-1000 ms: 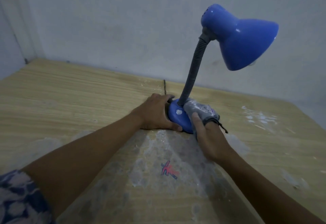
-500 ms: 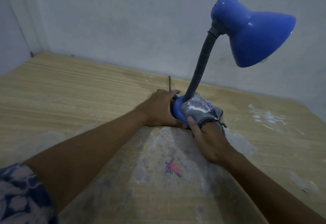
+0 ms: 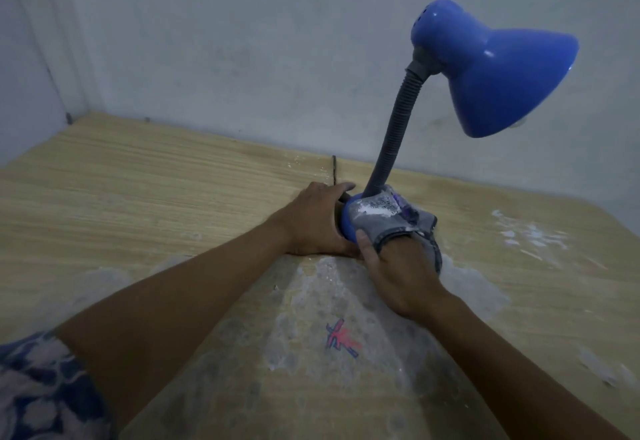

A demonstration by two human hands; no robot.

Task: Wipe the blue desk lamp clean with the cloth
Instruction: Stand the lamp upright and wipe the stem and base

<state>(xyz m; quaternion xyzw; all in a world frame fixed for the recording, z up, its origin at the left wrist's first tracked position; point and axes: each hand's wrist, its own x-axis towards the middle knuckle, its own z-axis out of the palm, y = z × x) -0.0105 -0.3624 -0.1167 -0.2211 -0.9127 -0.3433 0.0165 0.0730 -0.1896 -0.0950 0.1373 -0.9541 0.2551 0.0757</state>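
Two bare hands work at the foot of a lamp on a pale wood-grain counter point(image 3: 145, 204), whose surface is blotched with whitish dusty patches under and to the right of both forearms. Beyond the hands rises a plain grey-white wall point(image 3: 242, 58). The blue desk lamp with a grey ribbed gooseneck point(image 3: 498, 75) stands on its round blue base directly between the hands; the neck climbs up from the base and bends right, so the cone-shaped metal shade hangs above and to the right of the right hand. A grey, dust-smeared cloth point(image 3: 381, 217) is draped over the top and right side of the base, touching the foot of the neck. The left hand point(image 3: 318, 221) rests on the counter with its fingers curled round the left side of the base. The right hand point(image 3: 398, 273) grips the cloth, thumb pressed on its near edge, fingers hidden beneath it. Nearer than the hands, a small red-and-blue scribble point(image 3: 341, 337) marks the counter. At the left elbow shows a blue-and-white patterned sleeve point(image 3: 45, 391).
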